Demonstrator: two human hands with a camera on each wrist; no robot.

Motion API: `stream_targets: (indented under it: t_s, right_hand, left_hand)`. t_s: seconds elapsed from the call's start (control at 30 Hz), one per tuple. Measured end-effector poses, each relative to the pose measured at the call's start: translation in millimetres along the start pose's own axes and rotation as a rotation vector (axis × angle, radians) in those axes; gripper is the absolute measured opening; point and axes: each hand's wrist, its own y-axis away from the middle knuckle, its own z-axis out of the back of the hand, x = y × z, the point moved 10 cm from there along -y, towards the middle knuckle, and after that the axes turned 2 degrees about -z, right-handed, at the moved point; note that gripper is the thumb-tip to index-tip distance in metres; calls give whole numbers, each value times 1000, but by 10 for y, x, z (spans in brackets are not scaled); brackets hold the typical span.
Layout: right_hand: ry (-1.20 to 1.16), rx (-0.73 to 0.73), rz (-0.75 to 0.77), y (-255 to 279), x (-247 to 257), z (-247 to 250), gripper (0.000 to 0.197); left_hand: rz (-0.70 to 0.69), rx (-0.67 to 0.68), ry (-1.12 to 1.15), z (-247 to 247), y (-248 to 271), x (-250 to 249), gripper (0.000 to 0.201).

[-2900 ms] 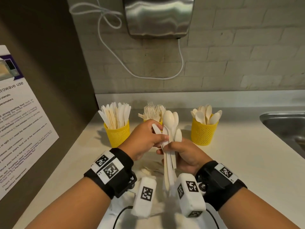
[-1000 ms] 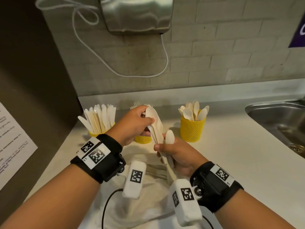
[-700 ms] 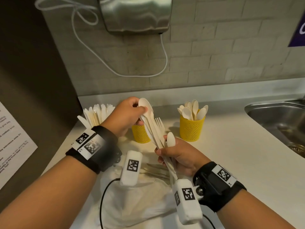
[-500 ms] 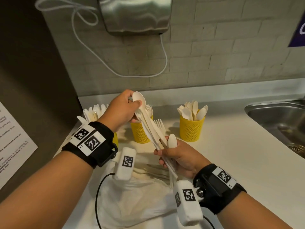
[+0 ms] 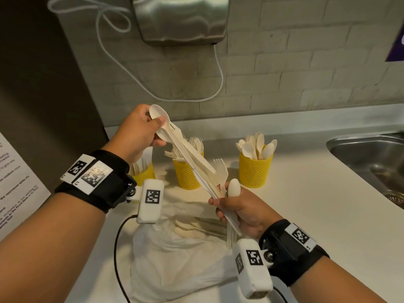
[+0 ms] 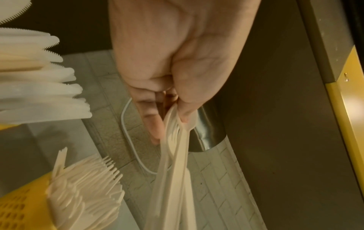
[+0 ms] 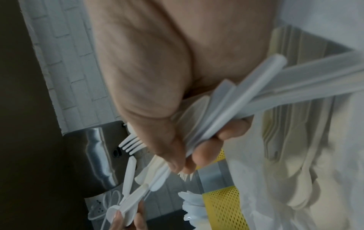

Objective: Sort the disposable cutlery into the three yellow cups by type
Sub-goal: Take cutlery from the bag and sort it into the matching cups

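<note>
- The left hand (image 5: 140, 132) has risen from low beside the right hand (image 5: 242, 209) to well above the cups, drawing a few pieces (image 5: 185, 149) up and out of the bundle (image 5: 220, 193); their handle ends still reach down to the right hand.
- The left thumb and fingers pinch those pieces at the bowl end: a spoon bowl shows on top, and the left wrist view shows fork tines among the stems, so the pull looks mixed, not one type.
- The right hand's fingers curl tight round the remaining bundle, held upright above the white plastic bag (image 5: 175, 259) at the near edge of the countertop (image 5: 306, 215); a fork head and a spoon bowl stick up from it.
- My reading: separation is under way, and the drawn pieces still need splitting before any drop.
- Three yellow mesh cups stand in a row along the back edge: the knife cup (image 5: 143, 173) at the left, largely hidden by the left wrist, the fork cup (image 5: 185, 176) in the middle, the spoon cup (image 5: 254, 167) at the right, each already well filled.
- The cutlery is thin, matte, off-white, with flat stems; the knives have fine serrated edges; more pieces lie on the crinkled bag.
- A steel sink (image 5: 371, 154) sits at the right edge.
</note>
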Motion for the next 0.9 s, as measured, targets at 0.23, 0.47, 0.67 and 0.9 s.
stream_targets:
  t_s: [0.23, 0.47, 0.67, 0.9]
  right_hand:
    - [-30, -82, -87, -50, -105, 141, 30]
    - [-103, -247, -96, -103, -47, 209, 16]
    - [-153, -382, 73, -64, 68, 285, 15]
    - [-478, -490, 360, 362, 457, 721, 19]
  left_hand:
    - [-43, -71, -21, 281, -42, 21, 12]
    - [21, -44, -8, 302, 57, 240, 13]
    - [15, 44, -61, -75, 228, 349, 46]
    - [-217, 88, -204, -841, 94, -353, 38]
